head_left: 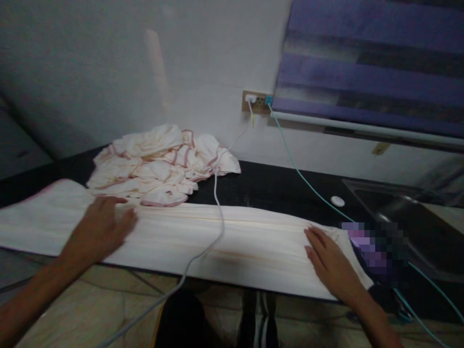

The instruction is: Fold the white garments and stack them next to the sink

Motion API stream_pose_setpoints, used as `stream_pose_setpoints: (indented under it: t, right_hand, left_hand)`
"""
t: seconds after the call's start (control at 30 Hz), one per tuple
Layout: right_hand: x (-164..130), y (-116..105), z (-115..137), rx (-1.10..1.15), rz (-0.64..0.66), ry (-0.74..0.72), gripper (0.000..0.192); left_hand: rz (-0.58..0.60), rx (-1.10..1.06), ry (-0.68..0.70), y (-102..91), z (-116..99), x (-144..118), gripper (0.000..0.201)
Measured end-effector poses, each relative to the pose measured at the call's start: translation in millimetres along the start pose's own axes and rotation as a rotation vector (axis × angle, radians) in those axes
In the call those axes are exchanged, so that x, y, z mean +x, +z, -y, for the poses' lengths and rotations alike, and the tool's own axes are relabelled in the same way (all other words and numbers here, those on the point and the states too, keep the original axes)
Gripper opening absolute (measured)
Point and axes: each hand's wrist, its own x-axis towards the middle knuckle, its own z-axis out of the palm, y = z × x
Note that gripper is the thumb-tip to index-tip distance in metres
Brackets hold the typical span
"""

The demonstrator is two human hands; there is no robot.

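Observation:
A long white cloth (253,246) with a thin pink edge at its left end lies stretched along the front of the black counter. Resting on its left part is my left hand (105,224), its thumb and fingers apart and nothing visibly held between them. My right hand (328,258) lies with extended fingers on the cloth's right part, near its end. Behind the cloth, a crumpled heap of white cloths (159,166) with pink edging sits toward the left. A pale cord (217,198) runs over the heap and across the long cloth.
The black counter (268,186) meets a wall with a power socket (258,102). From it a teal cable (300,176) runs past a small white round object (337,201). A sink (398,212) is at the right, beside a pixelated patch. A purple striped blind (362,63) hangs above.

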Motion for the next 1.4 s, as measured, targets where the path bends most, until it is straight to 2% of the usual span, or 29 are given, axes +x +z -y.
stream_pose_setpoints:
  t: [0.07, 0.13, 0.2, 0.27, 0.4, 0.5, 0.57, 0.63, 0.73, 0.87, 1.0, 1.07, 1.17, 1.3, 1.4]
  right_hand:
    - [1.5, -2.6, 3.1, 0.018, -0.012, -0.018, 0.046]
    - [0.5, -9.7, 9.5, 0.067, -0.063, -0.044, 0.043]
    - [-6.8, -21.4, 20.1, 0.152, -0.178, -0.066, 0.039]
    - [-22.5, -34.6, 33.5, 0.225, -0.287, -0.022, 0.037]
    - [-69.0, -48.8, 54.3, 0.286, -0.463, 0.243, 0.029]
    - [-98.7, -46.2, 52.8, 0.301, -0.539, 0.461, 0.03]
    - [-110.4, -43.6, 45.3, 0.317, -0.511, 0.638, 0.037]
    - [-114.9, -42.9, 37.3, 0.349, -0.418, 0.798, 0.047]
    - [-109.9, -43.9, 31.0, 0.418, -0.315, 0.927, 0.059]
    - [-94.9, -41.0, 30.2, 0.489, -0.296, 1.027, 0.067]
    - [-85.2, -33.4, 26.7, 0.553, -0.29, 1.019, 0.063]
    - [-82.1, -29.9, 24.9, 0.572, -0.295, 0.993, 0.057]
    - [-78.8, -26.2, 24.6, 0.61, -0.293, 1.004, 0.051]
    - [-77.0, -25.9, 26.7, 0.649, -0.287, 0.988, 0.056]
    - [-76.8, -29.6, 29.0, 0.697, -0.291, 0.937, 0.061]
  left_hand:
    - [0.02, -0.117, 0.1, 11.4, -49.9, -12.2, 0.041]
    - [0.062, -0.166, 0.31, 24.2, -101.7, -21.9, 0.039]
    - [0.086, -0.177, 0.451, 33.6, -153.3, -27.7, 0.044]
    - [0.06, -0.209, 0.573, 37.5, -204.0, -28.8, 0.048]
    - [0.042, -0.315, 0.757, 42.3, -298.1, -16.3, 0.049]
    - [0.072, -0.321, 0.799, 60.1, -354.8, -1.0, 0.051]
    - [0.068, -0.32, 0.754, 74.9, -386.3, 6.9, 0.055]
    - [0.073, -0.318, 0.717, 83.0, -414.9, 11.6, 0.055]
    - [0.144, -0.25, 0.691, 74.8, -454.7, 14.9, 0.051]
    - [0.277, -0.251, 0.651, 48.2, -500.2, 13.7, 0.053]
    - [0.418, -0.339, 0.564, 37.5, -534.0, 5.3, 0.058]
    - [0.482, -0.388, 0.497, 37.2, -547.4, 2.5, 0.06]
    - [0.512, -0.388, 0.435, 37.7, -564.4, 3.9, 0.067]
    - [0.554, -0.323, 0.398, 38.3, -579.2, 9.2, 0.087]
    - [0.572, -0.301, 0.435, 40.4, -582.3, 9.1, 0.068]
